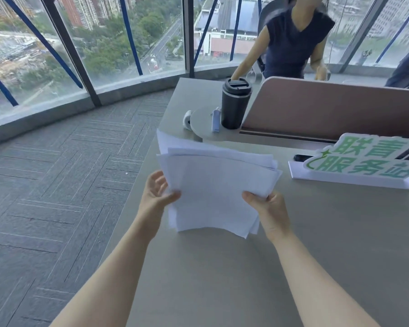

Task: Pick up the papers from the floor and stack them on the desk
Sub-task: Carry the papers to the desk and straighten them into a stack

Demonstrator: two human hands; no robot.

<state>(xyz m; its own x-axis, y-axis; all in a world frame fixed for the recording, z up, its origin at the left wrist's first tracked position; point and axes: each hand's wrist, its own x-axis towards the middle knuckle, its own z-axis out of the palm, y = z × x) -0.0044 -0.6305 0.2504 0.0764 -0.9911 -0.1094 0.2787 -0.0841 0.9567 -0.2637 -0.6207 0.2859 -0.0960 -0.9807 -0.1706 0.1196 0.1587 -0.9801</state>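
Observation:
A loose stack of white papers [213, 182] is held above the grey desk [222, 279], near its left edge. The sheets are uneven and fan out at the far end. My left hand [157, 193] grips the stack's left edge, thumb on top. My right hand [268, 208] pinches the right edge, thumb on top and fingers beneath. The near edge of the stack curls down toward the desk surface.
A black travel mug [235, 102] stands on a round grey tray [203, 126] at the desk's far side. A green-and-white sign [361, 159] sits to the right, before a pinkish divider [328, 109]. A person in a dark top [293, 41] stands behind it. Grey carpet [57, 173] lies left.

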